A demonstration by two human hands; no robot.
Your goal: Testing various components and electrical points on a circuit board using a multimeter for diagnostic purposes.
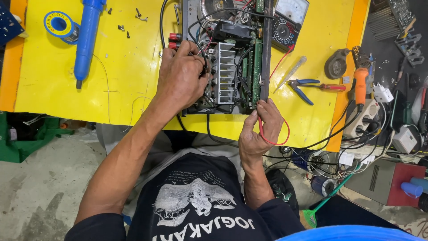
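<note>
- Centrally, an opened metal chassis [232, 58] of circuit boards, ribbed heat sink and black wiring lies on the glossy yellow table [129, 76], long axis running away from the person.
- Left hand [183, 76] reaches inside its left side; grip hidden, cannot tell.
- Right hand [258, 129] pinches a thin red wire [285, 134] at the near right corner.

Yellow table [125, 67] bears opened chassis [227, 58], pliers [301, 87], multimeter [289, 22].

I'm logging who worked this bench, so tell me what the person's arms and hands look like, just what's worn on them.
Both forearms are bare. The left hand and right hand wear no gloves, and no watch or ring shows. Short dark sleeves end at the upper arms, part of a dark T-shirt with a pale print.
</note>
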